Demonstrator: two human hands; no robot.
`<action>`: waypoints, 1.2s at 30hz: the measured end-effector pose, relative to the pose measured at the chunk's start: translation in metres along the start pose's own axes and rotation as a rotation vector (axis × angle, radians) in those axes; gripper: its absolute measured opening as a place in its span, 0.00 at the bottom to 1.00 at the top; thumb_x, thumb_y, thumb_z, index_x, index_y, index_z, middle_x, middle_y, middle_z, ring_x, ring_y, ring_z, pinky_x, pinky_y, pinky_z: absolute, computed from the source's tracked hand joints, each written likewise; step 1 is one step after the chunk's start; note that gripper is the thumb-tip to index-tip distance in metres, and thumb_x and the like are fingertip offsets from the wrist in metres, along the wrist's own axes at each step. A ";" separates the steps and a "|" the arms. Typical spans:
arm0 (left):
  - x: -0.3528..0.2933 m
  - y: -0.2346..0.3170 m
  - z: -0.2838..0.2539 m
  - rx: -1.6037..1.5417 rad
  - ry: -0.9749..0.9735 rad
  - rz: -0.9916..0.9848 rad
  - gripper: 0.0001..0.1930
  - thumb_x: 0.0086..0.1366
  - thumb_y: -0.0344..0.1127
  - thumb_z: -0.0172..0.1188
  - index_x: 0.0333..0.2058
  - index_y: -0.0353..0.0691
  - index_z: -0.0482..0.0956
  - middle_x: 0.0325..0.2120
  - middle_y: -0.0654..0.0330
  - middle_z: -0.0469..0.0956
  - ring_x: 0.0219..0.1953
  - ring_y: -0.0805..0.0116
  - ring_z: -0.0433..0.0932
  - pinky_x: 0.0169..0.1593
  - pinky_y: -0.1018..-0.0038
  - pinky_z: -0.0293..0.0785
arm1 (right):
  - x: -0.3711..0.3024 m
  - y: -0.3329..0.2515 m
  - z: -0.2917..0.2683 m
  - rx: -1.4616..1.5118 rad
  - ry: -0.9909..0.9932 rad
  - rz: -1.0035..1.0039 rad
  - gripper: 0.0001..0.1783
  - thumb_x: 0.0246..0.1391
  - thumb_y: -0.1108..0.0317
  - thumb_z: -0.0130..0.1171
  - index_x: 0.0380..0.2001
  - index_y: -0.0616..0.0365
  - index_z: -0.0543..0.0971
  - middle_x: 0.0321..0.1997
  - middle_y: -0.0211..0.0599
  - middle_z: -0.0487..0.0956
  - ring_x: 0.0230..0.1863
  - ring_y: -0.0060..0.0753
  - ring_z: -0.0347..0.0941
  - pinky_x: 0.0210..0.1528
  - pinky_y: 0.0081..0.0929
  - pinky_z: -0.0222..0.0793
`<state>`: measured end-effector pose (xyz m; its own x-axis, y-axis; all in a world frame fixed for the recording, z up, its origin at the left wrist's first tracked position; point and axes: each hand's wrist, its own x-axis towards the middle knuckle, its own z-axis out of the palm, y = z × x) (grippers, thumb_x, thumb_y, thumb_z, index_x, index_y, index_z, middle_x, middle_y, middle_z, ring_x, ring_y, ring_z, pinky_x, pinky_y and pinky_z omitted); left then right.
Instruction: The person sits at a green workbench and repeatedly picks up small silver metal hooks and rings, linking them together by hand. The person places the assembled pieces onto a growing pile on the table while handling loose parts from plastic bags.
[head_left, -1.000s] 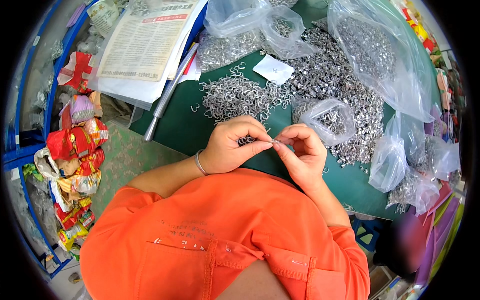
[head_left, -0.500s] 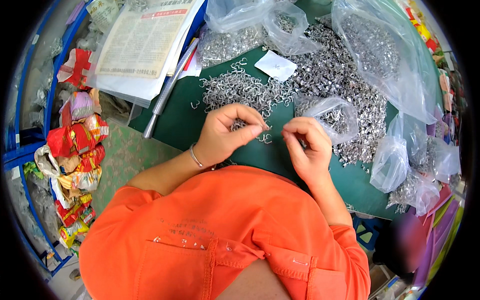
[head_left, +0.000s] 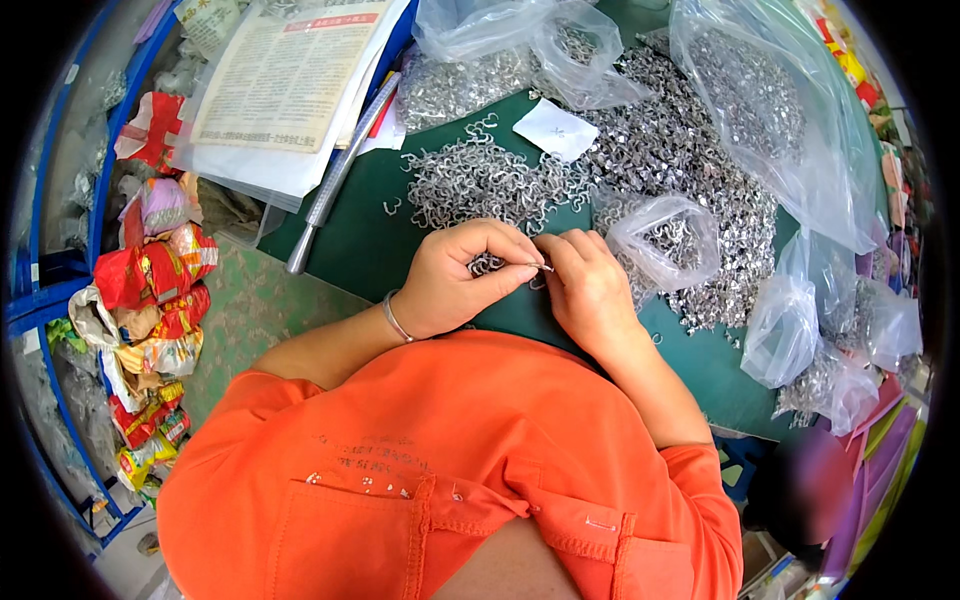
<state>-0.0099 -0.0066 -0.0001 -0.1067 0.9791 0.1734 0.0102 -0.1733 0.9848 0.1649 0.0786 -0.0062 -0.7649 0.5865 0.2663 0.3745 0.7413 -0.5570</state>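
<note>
Between its thumb and forefinger my left hand (head_left: 462, 278) pinches a small thin metal piece (head_left: 541, 266), whose tip shows past the fingers. My right hand (head_left: 592, 290) meets it there, fingers curled and closed at the piece; what its fingertips grip is mostly hidden. Just beyond both hands lies a heap of small curved metal hooks (head_left: 470, 180) on the green tabletop (head_left: 345, 232). Right of my right hand, a see-through plastic bag (head_left: 655, 222) holds more small metal parts. A larger heap of shiny little metal pieces (head_left: 735, 215) spreads behind that bag.
Printed sheets (head_left: 280, 85) and a long metallic tube (head_left: 335, 180) lie at the left. A white paper slip (head_left: 556, 130) sits between the heaps. Filled plastic bags (head_left: 465, 85) stand at the back, others (head_left: 785, 320) at the right edge. A blue rack (head_left: 50, 310) rises at far left.
My right hand has moved left and turned inward, so its fingers now meet those of my left hand at the small piece. The left hand has shifted slightly right.
</note>
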 end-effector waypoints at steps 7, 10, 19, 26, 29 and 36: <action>0.002 -0.002 0.001 0.065 0.009 0.099 0.05 0.56 0.21 0.66 0.31 0.36 0.80 0.34 0.58 0.82 0.37 0.68 0.81 0.42 0.75 0.77 | 0.003 -0.003 -0.001 -0.031 0.008 0.007 0.13 0.42 0.78 0.59 0.36 0.61 0.78 0.35 0.39 0.75 0.37 0.46 0.72 0.37 0.37 0.73; 0.003 -0.002 0.000 0.110 0.001 0.132 0.06 0.55 0.21 0.66 0.31 0.36 0.80 0.34 0.57 0.82 0.37 0.67 0.81 0.41 0.75 0.77 | 0.005 -0.001 0.000 0.003 0.041 -0.039 0.11 0.42 0.79 0.60 0.34 0.60 0.78 0.36 0.38 0.76 0.37 0.45 0.72 0.37 0.36 0.73; 0.006 0.005 -0.001 0.226 -0.049 0.220 0.08 0.53 0.19 0.66 0.31 0.37 0.80 0.34 0.55 0.82 0.36 0.64 0.82 0.39 0.74 0.77 | 0.001 0.002 -0.002 0.144 -0.005 0.050 0.10 0.46 0.80 0.60 0.33 0.58 0.79 0.35 0.37 0.77 0.34 0.44 0.74 0.36 0.34 0.73; 0.002 0.000 0.001 0.066 0.032 0.074 0.06 0.56 0.19 0.63 0.32 0.35 0.78 0.33 0.57 0.81 0.35 0.69 0.81 0.40 0.76 0.77 | -0.008 0.000 -0.014 0.759 0.162 0.212 0.10 0.47 0.85 0.63 0.33 0.63 0.77 0.37 0.38 0.78 0.36 0.28 0.77 0.38 0.22 0.74; 0.002 0.000 0.002 -0.022 0.047 -0.011 0.05 0.57 0.19 0.63 0.32 0.35 0.78 0.32 0.58 0.81 0.35 0.71 0.80 0.40 0.77 0.76 | -0.012 -0.003 -0.016 0.993 0.226 0.229 0.11 0.51 0.86 0.61 0.37 0.65 0.74 0.38 0.39 0.78 0.39 0.24 0.76 0.40 0.20 0.74; 0.004 0.000 0.001 0.024 -0.005 0.057 0.05 0.57 0.20 0.63 0.32 0.35 0.79 0.32 0.57 0.81 0.35 0.70 0.80 0.41 0.77 0.76 | -0.013 -0.011 -0.015 0.925 0.279 0.181 0.15 0.49 0.87 0.62 0.40 0.66 0.72 0.38 0.39 0.78 0.38 0.25 0.77 0.41 0.22 0.76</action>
<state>-0.0090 -0.0022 0.0008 -0.0999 0.9683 0.2290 0.0399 -0.2260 0.9733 0.1785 0.0682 0.0082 -0.5409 0.8101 0.2261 -0.1753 0.1543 -0.9723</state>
